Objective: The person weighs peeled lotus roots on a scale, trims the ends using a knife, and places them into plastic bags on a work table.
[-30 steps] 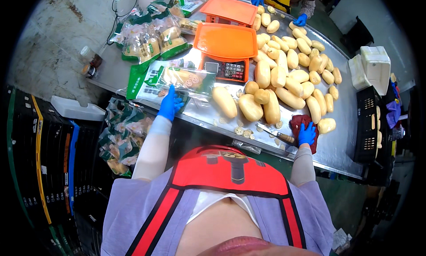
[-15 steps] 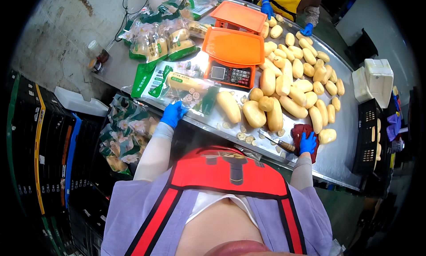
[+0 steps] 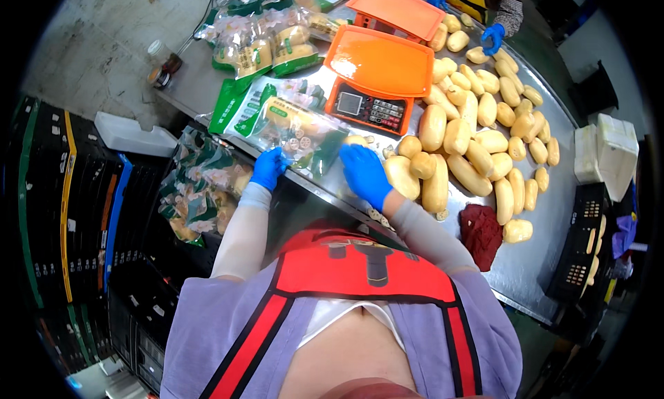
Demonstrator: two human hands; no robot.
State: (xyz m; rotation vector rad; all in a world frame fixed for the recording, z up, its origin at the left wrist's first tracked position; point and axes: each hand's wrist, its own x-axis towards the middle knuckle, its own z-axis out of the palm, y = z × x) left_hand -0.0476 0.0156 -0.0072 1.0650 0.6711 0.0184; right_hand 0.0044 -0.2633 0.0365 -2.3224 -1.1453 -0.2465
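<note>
My left hand (image 3: 270, 168), in a blue glove, has its fingers closed at the near edge of a clear and green plastic bag (image 3: 321, 150) printed with flowers and root slices. The bag lies flat by the table's front edge. Just right of it, my blue-gloved right hand (image 3: 366, 176) is closed over a peeled lotus root (image 3: 355, 141); only the root's far end shows past the fingers. Beside that hand lie more lotus roots (image 3: 402, 177), part of a large pile. A dark red cloth (image 3: 481, 236) rests right of my right forearm. No knife is visible.
An orange scale (image 3: 379, 60) stands behind the bag, with a second orange scale (image 3: 398, 10) beyond. Filled bags (image 3: 252, 53) crowd the far left. A co-worker's gloved hand (image 3: 493, 38) is at the pile's far side. Black crates (image 3: 577, 240) and white foam boxes (image 3: 615, 150) stand right.
My right hand has let go of the red cloth and moved left onto the lotus root beside the bag. My left hand stays at the bag's edge. The knife has dropped from sight.
</note>
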